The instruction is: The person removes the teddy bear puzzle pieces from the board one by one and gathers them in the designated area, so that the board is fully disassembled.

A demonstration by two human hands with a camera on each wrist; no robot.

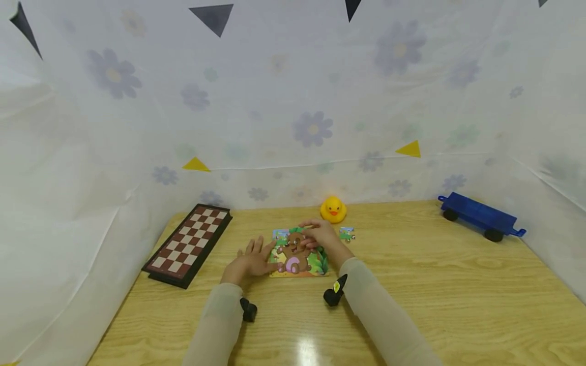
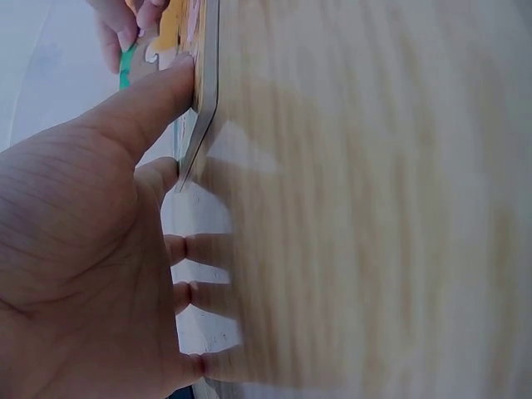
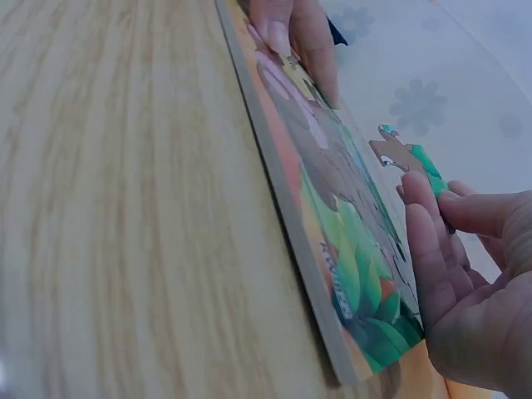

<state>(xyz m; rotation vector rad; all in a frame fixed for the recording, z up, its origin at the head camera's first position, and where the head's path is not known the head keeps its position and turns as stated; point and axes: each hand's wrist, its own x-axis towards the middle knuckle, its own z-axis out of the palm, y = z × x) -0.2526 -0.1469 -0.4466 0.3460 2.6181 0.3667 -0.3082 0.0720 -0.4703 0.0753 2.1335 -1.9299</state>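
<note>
A jigsaw puzzle with a brown bear picture lies flat on the wooden table. My left hand rests at its left side with fingers spread. In the left wrist view, the thumb touches the puzzle's edge and the other fingertips reach the tabletop. Over the puzzle's upper right part, my right hand pinches a puzzle piece between thumb and fingers. That piece is brown and green with part of an eye, and is held tilted above the board. A loose puzzle piece lies on the table right of the right hand.
Behind the puzzle sits a yellow rubber duck. A brown and white checkered board lies at the left. At the far right stands a blue toy trailer with black wheels. Flower-patterned white cloth surrounds the table.
</note>
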